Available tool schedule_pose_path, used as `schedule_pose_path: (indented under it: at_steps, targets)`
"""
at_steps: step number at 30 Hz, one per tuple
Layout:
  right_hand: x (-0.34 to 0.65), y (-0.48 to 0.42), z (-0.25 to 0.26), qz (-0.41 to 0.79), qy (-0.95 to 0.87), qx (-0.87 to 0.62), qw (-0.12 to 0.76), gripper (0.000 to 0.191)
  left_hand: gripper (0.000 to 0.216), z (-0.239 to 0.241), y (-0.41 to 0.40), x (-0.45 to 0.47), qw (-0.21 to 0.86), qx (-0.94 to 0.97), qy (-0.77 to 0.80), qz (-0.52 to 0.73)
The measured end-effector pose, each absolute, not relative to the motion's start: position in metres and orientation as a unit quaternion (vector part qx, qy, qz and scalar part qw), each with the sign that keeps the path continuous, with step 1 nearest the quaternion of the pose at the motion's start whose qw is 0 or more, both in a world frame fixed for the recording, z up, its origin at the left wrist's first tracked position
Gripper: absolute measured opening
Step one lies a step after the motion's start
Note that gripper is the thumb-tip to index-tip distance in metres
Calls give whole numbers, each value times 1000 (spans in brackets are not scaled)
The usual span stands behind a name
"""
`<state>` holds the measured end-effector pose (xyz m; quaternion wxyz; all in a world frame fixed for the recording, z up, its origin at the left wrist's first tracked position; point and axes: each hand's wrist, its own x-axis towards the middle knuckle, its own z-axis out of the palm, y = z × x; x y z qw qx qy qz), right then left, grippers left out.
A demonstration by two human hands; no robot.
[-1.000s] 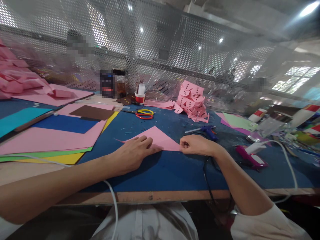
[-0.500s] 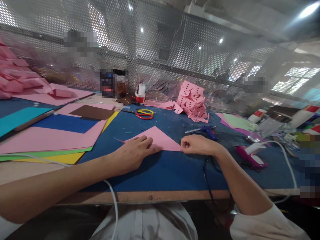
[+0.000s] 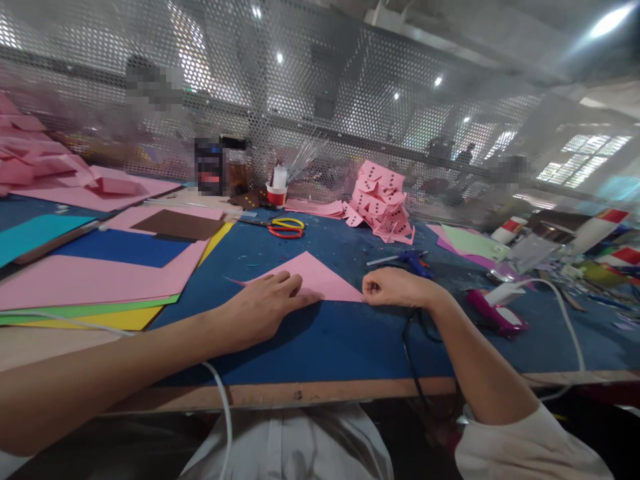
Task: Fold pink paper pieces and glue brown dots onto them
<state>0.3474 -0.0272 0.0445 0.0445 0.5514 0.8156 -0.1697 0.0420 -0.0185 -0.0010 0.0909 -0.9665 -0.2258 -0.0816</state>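
A pink paper sheet folded into a triangle [image 3: 315, 273] lies on the blue table top [image 3: 340, 340]. My left hand [image 3: 263, 303] rests flat on its left half, fingers stretched out and pressing it down. My right hand [image 3: 393, 288] is curled into a fist at the triangle's right corner, with thumb and fingers pinched on the paper's edge.
Large pink, blue, brown, green and yellow sheets [image 3: 100, 273] are stacked at left. Scissors [image 3: 285, 228], a red cup [image 3: 276, 193], a pile of pink cut pieces [image 3: 383, 207], a blue glue gun [image 3: 410, 260] and a magenta tool [image 3: 495, 317] with cables lie behind and right.
Both hands stay on the pink triangle; the right fist has shifted very slightly. The view has tilted a little.
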Motion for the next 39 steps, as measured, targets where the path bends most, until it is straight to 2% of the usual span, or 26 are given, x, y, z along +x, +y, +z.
schedule_pose_path:
  at_steps: [26,30,36,39]
  targets:
    - [353,-31,56,-175,801,568,73,12,67,-6,-16,41,81,-967,-226,-84]
    - [358,-28,56,-184,802,563,74,17,66,-6,-16,41,80,-967,-228,-78]
    - [360,-25,54,-206,806,550,72,39,68,-7,-16,40,82,-967,-230,-78]
    - [359,-26,55,-203,806,552,74,39,68,-7,-16,40,81,-966,-231,-78]
